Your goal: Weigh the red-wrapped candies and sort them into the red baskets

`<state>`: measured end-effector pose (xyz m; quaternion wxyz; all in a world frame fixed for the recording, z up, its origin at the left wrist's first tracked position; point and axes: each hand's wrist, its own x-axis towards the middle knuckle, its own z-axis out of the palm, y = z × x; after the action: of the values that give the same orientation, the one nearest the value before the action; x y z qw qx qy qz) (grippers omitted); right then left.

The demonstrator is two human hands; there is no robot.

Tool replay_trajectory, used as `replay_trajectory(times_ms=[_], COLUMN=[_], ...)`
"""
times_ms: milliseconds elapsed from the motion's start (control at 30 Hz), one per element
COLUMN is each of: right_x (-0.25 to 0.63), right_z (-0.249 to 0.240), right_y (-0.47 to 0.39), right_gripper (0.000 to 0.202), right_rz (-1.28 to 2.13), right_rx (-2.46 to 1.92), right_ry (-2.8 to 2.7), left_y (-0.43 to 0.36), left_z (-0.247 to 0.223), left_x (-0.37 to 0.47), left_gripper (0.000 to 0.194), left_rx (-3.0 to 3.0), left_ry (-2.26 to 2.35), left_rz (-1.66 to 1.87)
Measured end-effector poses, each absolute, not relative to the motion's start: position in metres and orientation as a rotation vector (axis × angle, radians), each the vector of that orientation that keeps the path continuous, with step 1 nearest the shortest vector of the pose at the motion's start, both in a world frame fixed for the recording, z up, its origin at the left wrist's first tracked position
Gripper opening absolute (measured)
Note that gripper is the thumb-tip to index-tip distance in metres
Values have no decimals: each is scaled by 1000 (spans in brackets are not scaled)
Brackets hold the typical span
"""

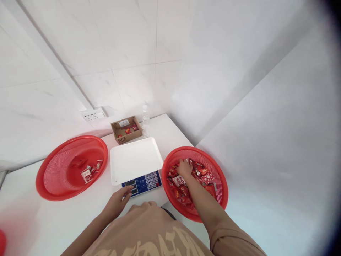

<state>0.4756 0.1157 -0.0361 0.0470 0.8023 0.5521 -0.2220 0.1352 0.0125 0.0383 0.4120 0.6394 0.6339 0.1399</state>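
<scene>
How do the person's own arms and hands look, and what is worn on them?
The left hand and right hand wear no gloves, and both forearms are uncovered. A plain brown sleeve shows on the right arm; no sleeve shows on the left.

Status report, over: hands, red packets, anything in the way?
Right hand among red packets in the red mesh basket; grip unclear. Left hand at digital scale's front-left corner. Basket's rim stands between packets and scale.
</scene>
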Motion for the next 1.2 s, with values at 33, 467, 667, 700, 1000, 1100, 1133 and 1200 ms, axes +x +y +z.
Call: replay_trajectory(times_ms=[33,467,667,700,1000,1100,1133,1200], right_x=[475,460,466,466,491,502,504,507], right_z=[-34,-43,-49,-50,-65,-61,-58,-51], right_y=[119,101,98,99,100,99,98,96], right_gripper=[46,59,29,25,9,13,19,28], right_rz=[-706,-764,-888,-914,-1229,-1467,-1559,-1752], right_rx=[2432,2153,2193,2208,2735,2956,3029,3164], right_ry=[1666,2029,2187,2192,1981,1843,1785,1658], left_y=[13,11,11,11,9,9,9,10], left_z=[39,44,46,46,45,44,43,43], left_x=[135,139,141,141,140,139,139,139], left_gripper=[36,35,35,34,37,36,36,36], left_rx=[1601,1559,1567,1569,1602,1592,1589,1581], left_ry=[1597,1618,1606,1601,1590,1579,1573,1558], left_rz=[350,324,326,322,272,260,261,266])
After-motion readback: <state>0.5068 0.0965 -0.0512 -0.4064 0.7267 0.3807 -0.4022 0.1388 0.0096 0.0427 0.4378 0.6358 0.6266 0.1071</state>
